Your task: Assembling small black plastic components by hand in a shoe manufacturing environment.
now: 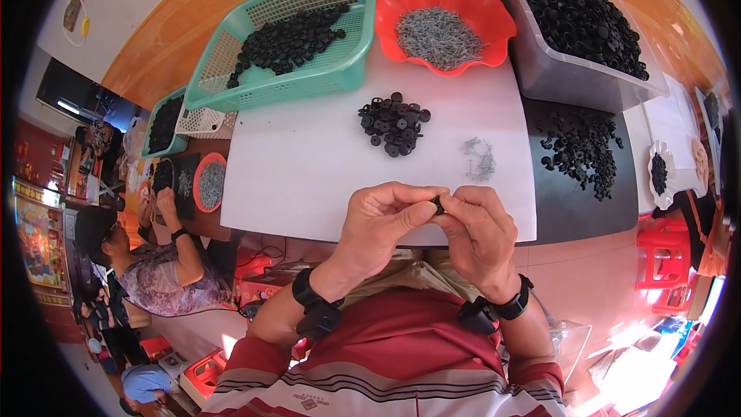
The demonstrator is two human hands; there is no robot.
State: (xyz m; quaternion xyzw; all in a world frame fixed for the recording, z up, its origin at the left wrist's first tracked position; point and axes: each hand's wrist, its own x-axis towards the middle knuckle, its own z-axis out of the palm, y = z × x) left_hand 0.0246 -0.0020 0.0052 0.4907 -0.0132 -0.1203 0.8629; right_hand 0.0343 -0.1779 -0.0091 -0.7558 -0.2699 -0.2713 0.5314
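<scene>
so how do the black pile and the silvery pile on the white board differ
The black pile is bigger and dense, while the silvery pile is smaller and loosely scattered. The black pile has mostly round, disc-like pieces; the silvery pile has thin, pin-like ones. The black pile lies left of the silvery pile. Both rest directly on the white board.

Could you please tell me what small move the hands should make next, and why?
Perhaps turn the small black piece slightly to check it: the left hand and right hand both pinch it, and their grip hides whether it holds a pin; loose metal pins lie just beyond.
</scene>
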